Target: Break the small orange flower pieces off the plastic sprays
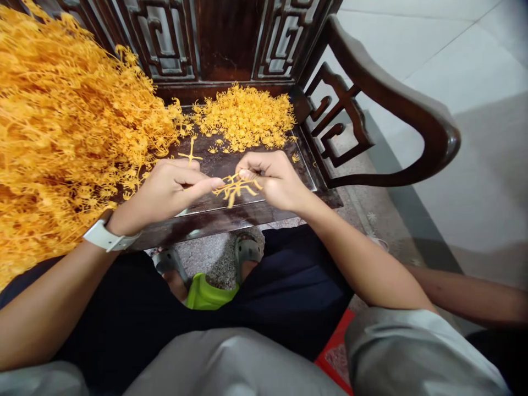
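Observation:
Between my two hands is a small yellow plastic piece with several thin curved arms. My left hand, with a pale watch band on its wrist, has its thumb against the left side of that piece. A yellow cross-shaped piece sticks up by the fingers of this hand. My right hand pinches the piece's upper right part between thumb and index finger. Behind the hands, a pile of small yellow pieces lies on the dark wooden seat. A far larger heap of stringy orange-yellow pieces fills the left side.
The chair's carved back rises behind the piles, and its curved armrest stands at the right. Below the seat are my sandalled feet and a bright green object. Another person's forearm shows at the lower right.

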### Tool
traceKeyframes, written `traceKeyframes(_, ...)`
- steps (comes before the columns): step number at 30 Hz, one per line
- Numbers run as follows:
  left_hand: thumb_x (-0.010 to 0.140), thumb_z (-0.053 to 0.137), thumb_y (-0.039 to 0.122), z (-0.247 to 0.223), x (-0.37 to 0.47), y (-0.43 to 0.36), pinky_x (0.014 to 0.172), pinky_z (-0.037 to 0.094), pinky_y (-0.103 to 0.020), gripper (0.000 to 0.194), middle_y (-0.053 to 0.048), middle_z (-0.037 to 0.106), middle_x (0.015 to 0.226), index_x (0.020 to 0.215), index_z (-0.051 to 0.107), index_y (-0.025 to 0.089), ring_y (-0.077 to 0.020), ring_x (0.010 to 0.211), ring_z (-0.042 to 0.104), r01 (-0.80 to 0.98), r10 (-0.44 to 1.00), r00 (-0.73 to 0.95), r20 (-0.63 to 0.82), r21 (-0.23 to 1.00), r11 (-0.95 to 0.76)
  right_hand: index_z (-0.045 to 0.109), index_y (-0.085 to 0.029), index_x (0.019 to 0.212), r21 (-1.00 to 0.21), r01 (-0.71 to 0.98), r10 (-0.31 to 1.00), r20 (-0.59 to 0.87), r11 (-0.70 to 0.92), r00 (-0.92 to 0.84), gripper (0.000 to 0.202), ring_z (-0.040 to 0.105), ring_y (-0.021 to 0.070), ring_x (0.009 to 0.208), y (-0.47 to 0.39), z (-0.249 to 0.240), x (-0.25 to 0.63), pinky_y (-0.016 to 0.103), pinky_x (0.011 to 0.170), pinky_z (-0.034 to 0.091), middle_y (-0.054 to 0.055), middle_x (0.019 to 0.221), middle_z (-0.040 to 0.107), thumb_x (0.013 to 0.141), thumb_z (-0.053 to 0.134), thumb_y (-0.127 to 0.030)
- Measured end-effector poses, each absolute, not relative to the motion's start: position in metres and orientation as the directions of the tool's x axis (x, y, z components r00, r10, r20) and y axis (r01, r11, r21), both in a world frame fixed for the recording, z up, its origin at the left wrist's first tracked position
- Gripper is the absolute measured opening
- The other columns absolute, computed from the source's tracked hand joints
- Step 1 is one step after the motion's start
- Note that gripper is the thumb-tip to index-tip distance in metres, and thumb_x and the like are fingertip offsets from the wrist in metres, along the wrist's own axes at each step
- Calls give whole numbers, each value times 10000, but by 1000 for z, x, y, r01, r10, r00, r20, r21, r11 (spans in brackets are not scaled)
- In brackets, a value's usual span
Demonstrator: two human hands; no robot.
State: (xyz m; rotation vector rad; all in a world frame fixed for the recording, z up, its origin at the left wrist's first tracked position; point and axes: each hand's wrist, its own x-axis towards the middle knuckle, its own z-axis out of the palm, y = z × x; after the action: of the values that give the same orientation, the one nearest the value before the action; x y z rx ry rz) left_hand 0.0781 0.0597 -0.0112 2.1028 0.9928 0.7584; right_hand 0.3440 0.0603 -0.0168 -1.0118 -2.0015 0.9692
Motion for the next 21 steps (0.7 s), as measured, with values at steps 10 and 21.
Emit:
traceKeyframes(10, 1087, 632, 452, -13, 71, 58, 723, 321, -379, 297, -29, 621, 692, 1196, 868, 309, -217, 692, 473, 633, 692, 661, 290, 280, -722, 647, -167, 778, -994, 99, 873, -86, -43, -481, 163, 291, 92, 474, 68, -26, 337, 267, 498, 207, -59, 513, 421, 929, 610, -218)
traceKeyframes(21, 1030, 768, 343, -38, 57, 65, 920, 448, -415, 232, -15, 792, 1123, 1261, 778, 323, -213, 985, 649, 625, 395, 595, 700, -92, -775, 701, -122, 840, -958, -25, 860, -244, -284, -448, 227, 324, 66, 441, 82, -32, 341, 227, 467, 230, -50, 493, 471, 1029, 589, -179)
